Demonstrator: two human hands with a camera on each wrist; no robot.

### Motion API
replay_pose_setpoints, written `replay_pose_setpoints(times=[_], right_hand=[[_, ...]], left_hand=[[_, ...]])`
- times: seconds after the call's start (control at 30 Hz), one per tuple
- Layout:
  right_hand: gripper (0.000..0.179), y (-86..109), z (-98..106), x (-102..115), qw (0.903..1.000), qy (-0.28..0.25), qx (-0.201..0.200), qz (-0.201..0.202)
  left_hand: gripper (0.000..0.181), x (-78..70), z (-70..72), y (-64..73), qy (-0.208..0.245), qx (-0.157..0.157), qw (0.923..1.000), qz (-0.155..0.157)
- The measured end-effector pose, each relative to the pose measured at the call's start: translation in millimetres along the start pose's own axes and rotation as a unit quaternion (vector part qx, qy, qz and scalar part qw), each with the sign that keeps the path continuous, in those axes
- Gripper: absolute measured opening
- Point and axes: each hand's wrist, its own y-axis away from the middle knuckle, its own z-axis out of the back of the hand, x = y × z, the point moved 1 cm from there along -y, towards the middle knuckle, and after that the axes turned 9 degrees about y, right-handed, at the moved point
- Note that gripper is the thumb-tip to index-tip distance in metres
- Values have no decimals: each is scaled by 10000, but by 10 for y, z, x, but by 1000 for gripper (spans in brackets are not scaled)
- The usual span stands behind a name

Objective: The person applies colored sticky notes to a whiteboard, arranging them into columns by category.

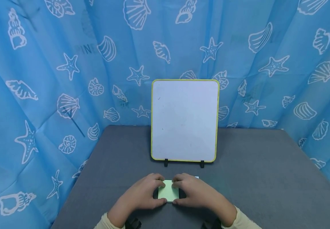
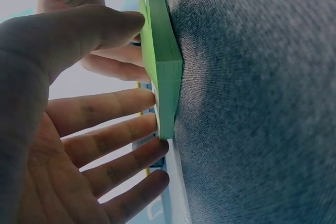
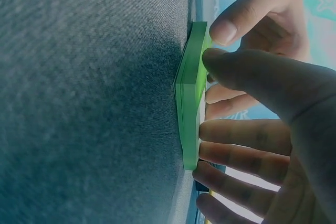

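A thick pad of pale green sticky notes (image 1: 168, 191) lies flat on the grey cloth, between both hands. From the left, my left hand (image 1: 145, 192) touches it, thumb at the near corner and fingertips toward the far side. My right hand (image 1: 194, 193) mirrors this from the right. In the left wrist view the left fingers (image 2: 107, 135) are nearly straight, their tips against the pad's edge (image 2: 167, 98). The right fingers (image 3: 244, 156) are likewise extended in the right wrist view, with that thumb on the top near edge. No sheet is visibly lifted.
A whiteboard (image 1: 184, 121) with a yellow rim stands upright on black feet (image 1: 166, 163) beyond the hands. Part of a small pale item (image 1: 196, 177) shows behind the right hand. A blue shell-print curtain (image 1: 96, 63) surrounds the grey-covered table (image 1: 268, 178).
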Motion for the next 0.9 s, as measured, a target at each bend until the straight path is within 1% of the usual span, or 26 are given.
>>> replay_pose_setpoints(times=[0.17,0.27,0.47,0.6,0.7,0.83,0.9], right_hand=[[48,-5,-21,-7,10000,27,54,-52],[46,-12,-30,-6,10000,67,14,-66],[35,-13,-40,-6,9996,133,-264,-1],[25,-4,-47,5,9986,157,-483,144],[18,1,-53,23,9968,149,-706,353],[9,-4,-53,50,9928,171,-986,656],[7,-8,-52,58,9915,188,-1058,728]], left_hand=[[45,3,-7,22,46,-60,10000,-54],[42,1,-2,29,116,-77,9999,-65],[36,1,1,17,235,-133,9996,-40],[35,3,-6,5,200,-174,9996,22],[34,4,-9,5,212,-238,9995,2],[33,7,-9,12,253,-361,9989,-136],[34,7,-5,16,273,-429,9984,-236]])
